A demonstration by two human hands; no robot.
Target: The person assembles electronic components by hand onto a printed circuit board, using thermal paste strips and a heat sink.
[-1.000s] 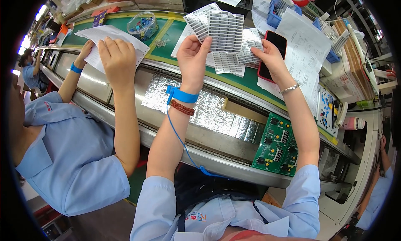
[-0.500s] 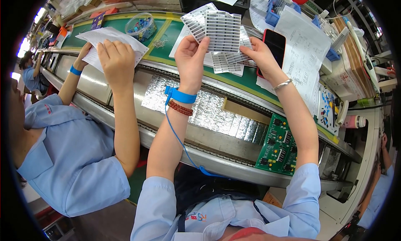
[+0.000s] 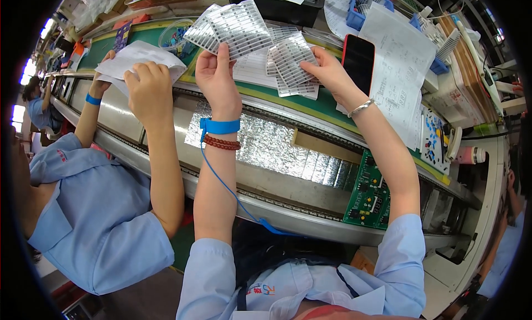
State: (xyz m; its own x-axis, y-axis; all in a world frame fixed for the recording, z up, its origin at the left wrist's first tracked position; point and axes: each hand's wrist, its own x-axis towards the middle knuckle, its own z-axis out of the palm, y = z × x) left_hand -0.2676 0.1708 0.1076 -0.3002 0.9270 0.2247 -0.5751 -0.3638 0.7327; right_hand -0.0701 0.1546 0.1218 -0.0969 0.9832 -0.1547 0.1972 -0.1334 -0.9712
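Observation:
Between the thumb and fingers of my left hand (image 3: pixel 220 79) are a few overlapping label sheets (image 3: pixel 239 29), white with rows of small dark-printed strips. My right hand (image 3: pixel 332 73) pinches another fanned bunch of label sheets (image 3: pixel 292 59), lower and to the right. A gap separates the two bunches. Behind them a white printed paper (image 3: pixel 252 69) lies on the green bench top. Just right of my right hand lies a black phone (image 3: pixel 358 62) with a red edge. A blue strap with a cord circles my left wrist.
At left a co-worker's hands (image 3: pixel 148 90) hold a folded white paper (image 3: pixel 138 56). A round clear tub (image 3: pixel 176 36) of small parts stands behind it. Green circuit boards (image 3: pixel 366 195) rest on the metal conveyor (image 3: pixel 271 189). Large drawing sheets (image 3: pixel 402 65) and a parts tray (image 3: pixel 435 140) are at right.
My left hand has moved left with its sheets, pulling them apart from those in my right hand. My right hand has shifted slightly left. The co-worker's paper has moved a little left.

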